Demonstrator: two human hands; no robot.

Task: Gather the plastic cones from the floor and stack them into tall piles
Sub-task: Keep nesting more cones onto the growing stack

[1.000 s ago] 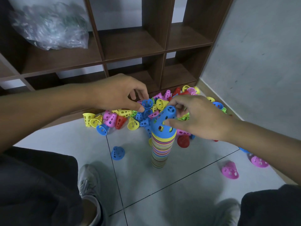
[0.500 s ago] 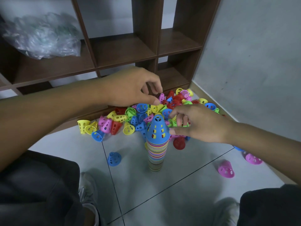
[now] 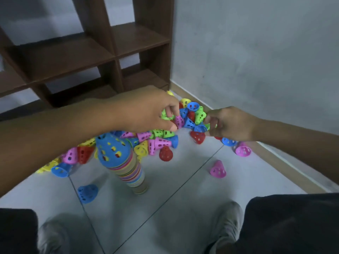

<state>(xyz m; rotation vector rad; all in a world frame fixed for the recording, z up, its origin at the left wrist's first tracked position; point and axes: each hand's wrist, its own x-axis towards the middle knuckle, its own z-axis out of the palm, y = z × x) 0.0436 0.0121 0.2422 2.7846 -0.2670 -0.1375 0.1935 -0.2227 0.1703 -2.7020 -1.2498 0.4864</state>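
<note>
I looked down on a pale grey tiled floor point(image 3: 183, 198) with dark grout lines running diagonally across it, my grey shoes point(image 3: 227, 222) and dark trousers at 6 o'clock. A dark brown wooden shelf unit point(image 3: 117, 44) stood at 11 o'clock against a white wall, and a grey wall point(image 3: 256, 52) with a light skirting board closed the corner at 2 o'clock. The tall pile point(image 3: 126, 162) of stacked cones, topped by a blue one, stood on the floor near centre, leaning a little. Behind it, toward 12 o'clock, lay the loose heap of cones point(image 3: 161, 138) in pink, green, yellow, red and blue. My left hand point(image 3: 146, 110) reached over that heap, fingers pinched around a pink cone point(image 3: 179, 121). My right hand point(image 3: 231, 123) was at 3 o'clock, fingers curled at the heap's edge; whether it gripped anything I could not tell. A lone pink cone point(image 3: 218, 169) sat at 4 o'clock, and a blue cone point(image 3: 87, 193) at 8 o'clock.
</note>
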